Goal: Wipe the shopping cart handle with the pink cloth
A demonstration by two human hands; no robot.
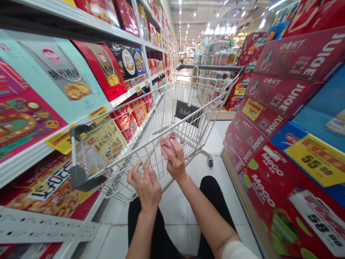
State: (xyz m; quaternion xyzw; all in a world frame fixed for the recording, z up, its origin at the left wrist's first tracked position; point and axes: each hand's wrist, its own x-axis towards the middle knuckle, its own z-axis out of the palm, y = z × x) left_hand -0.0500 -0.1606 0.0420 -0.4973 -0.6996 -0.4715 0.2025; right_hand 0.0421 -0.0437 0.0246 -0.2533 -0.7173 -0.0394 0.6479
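A wire shopping cart (140,153) stands slantwise before me, its long side towards me and its handle at the far end. My right hand (176,160) grips a crumpled pink cloth (167,141) against the cart's upper side rail. Beside it, my left hand (145,183) is raised close to the cart's wire side, fingers bent and apart, holding nothing. Whether its fingertips touch the wires I cannot tell. A dark sign panel (188,113) is fixed near the cart's handle end.
Shelves (118,27) of boxed gifts line the left, near the cart's front corner (87,181). Stacked red drink cartons (285,86) rise on the right, with a yellow price tag (314,158) in front. White floor tiles (175,208) lie beneath; a caster wheel (210,162) shows.
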